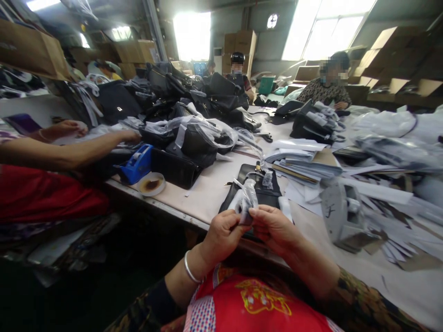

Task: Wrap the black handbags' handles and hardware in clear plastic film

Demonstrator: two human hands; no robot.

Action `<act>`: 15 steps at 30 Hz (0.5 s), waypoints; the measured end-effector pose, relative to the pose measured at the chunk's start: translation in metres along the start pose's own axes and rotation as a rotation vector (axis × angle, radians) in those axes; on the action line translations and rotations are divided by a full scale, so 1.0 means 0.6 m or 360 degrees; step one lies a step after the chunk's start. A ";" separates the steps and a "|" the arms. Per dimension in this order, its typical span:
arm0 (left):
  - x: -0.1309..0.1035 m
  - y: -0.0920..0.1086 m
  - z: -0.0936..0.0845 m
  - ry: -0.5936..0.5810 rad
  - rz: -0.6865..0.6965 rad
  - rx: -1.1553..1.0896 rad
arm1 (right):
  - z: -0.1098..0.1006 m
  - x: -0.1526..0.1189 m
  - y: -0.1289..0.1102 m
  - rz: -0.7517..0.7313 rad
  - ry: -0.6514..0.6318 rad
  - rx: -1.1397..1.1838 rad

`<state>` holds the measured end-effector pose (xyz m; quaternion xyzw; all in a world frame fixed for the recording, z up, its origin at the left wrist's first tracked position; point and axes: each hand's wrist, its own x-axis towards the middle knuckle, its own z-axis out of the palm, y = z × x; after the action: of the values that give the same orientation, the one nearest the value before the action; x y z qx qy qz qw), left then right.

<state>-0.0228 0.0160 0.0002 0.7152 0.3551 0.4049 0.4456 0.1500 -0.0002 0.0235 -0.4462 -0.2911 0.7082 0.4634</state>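
Both my hands meet over the front edge of the table. My left hand [225, 233] pinches the near end of a strap wrapped in whitish film [246, 198]. From the other side, my right hand [272, 227] grips the same wrapped strap, its fingertips close to the left ones. Just beyond them lies a black handbag [265, 183], flat on the table, with a gold-coloured clasp near its far edge. The wrapped strap rests across this bag. My fingers hide the strap's near end.
Left of the bag stand a blue tape dispenser [136, 163] and a round dish with brown residue [151, 184]. A grey tape dispenser [342, 214] sits right, among paper scraps and stacked sheets [304, 161]. Black bags [194, 143] pile up beyond. A co-worker's arm [76, 150] reaches in from the left.
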 end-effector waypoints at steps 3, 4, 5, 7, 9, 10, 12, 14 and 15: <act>0.021 0.002 -0.010 -0.0191 -0.0446 -0.0495 | 0.002 -0.001 0.008 -0.0412 0.0104 -0.0699; 0.032 0.002 -0.013 -0.0218 -0.0617 -0.0706 | 0.000 -0.001 0.012 -0.0631 0.0160 -0.1010; 0.043 0.001 -0.015 -0.0241 -0.0769 -0.0908 | -0.002 0.000 0.016 -0.0863 0.0205 -0.1316; 0.065 -0.002 -0.016 -0.0307 -0.0990 -0.1234 | -0.009 0.003 0.022 -0.1258 0.0235 -0.1840; 0.080 -0.006 -0.015 -0.0360 -0.1095 -0.1452 | -0.016 0.006 0.025 -0.1468 0.0221 -0.2180; 0.084 -0.007 -0.014 -0.0352 -0.1110 -0.1516 | -0.019 0.008 0.024 -0.1499 0.0211 -0.2262; 0.085 -0.009 -0.011 -0.0260 -0.1087 -0.1490 | -0.024 0.010 0.016 -0.1402 0.0159 -0.2183; 0.078 -0.009 -0.006 -0.0121 -0.0984 -0.1250 | -0.028 0.013 0.004 -0.1052 0.0038 -0.1731; 0.073 -0.008 -0.003 -0.0059 -0.0904 -0.1074 | -0.030 0.016 -0.002 -0.0798 -0.0015 -0.1397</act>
<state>-0.0068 0.0564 0.0077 0.4108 0.3772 0.3466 0.7542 0.1650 0.0091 0.0133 -0.5121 -0.6617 0.3880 0.3865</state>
